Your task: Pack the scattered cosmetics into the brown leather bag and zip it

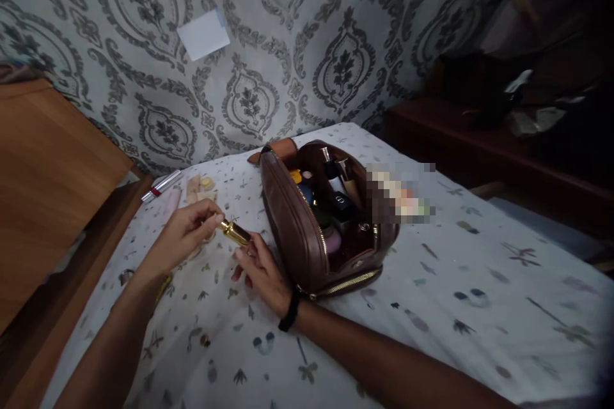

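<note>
A shiny gold cosmetic tube (235, 232), slim like a lipstick, is held between my two hands. My left hand (189, 230) pinches its left end with thumb and fingertips. The fingers of my right hand (263, 273) are closed round its darker right end. Just right of my hands stands a brown leather makeup bag (297, 230), unzipped and wide at the top. Inside are a black box (341, 206), a white bottle with a dark cap (333, 172) and several other cosmetics. My right fingers hide part of the tube.
Behind my left hand lie a silver tube with a red band (160, 186), a pink tube (173, 199) and small beige items (194, 188) on the patterned bedsheet (432, 332). A blurred-out item (400, 195) is beside the bag. A wooden board (57, 179) edges the left.
</note>
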`<state>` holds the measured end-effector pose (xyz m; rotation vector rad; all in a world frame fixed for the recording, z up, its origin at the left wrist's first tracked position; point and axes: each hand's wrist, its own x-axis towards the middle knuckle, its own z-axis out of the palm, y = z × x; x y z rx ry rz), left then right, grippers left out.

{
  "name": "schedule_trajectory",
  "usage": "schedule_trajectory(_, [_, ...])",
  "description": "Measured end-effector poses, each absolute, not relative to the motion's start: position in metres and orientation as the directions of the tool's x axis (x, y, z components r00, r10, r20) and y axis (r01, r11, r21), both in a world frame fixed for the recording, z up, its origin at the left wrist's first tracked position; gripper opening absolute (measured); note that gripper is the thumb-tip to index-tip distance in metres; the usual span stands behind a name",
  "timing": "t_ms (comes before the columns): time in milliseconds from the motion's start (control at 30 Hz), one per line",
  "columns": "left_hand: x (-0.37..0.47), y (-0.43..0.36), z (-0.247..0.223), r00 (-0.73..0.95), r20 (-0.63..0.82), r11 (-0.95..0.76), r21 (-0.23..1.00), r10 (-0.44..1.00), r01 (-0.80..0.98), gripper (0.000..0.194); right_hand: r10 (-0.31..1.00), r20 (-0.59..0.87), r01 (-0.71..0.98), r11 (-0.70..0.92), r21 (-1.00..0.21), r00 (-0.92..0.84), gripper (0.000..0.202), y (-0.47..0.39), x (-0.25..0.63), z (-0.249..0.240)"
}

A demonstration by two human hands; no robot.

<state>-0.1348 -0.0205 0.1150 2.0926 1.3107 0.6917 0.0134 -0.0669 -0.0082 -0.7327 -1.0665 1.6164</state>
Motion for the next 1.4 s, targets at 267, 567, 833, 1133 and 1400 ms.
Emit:
schedule_trajectory(267, [-0.134,-0.015,0.108,0.407,0.082,-0.336,0.720,0.910,0.607,0.039,0.945,0.043,-0.425,-0.106,-0.899,-0.325,0.059,-0.066,0.014,-0.004])
schedule_trajectory(567, [-0.134,-0.011,0.101,0.379,0.057,-0.269,0.801,0.924,0.534,0.038,0.904,-0.128,-0.501,-0.339,-0.796,-0.409,0.084,-0.061,0.007,-0.012])
schedule_trajectory(833, [-0.133,-0.012,0.100,0.331,0.089,-0.280,0.754,0.940,0.594,0.042,0.941,-0.080,-0.529,-0.254,-0.810,-0.328,0.070,-0.064,0.009,-0.006])
schedule_trajectory(1133, [-0.129,-0.018,0.108,0.311,0.055,-0.222,0.817,0.949,0.532,0.038,0.914,-0.139,-0.507,-0.333,-0.795,-0.382,0.080,-0.062,0.007,-0.009])
schedule_trajectory(1400, [-0.118,-0.013,0.156,0.186,0.221,-0.281,0.864,0.957,0.417,0.027,0.912,-0.145,-0.515,-0.342,-0.786,-0.384,0.084,-0.062,0.006,-0.012])
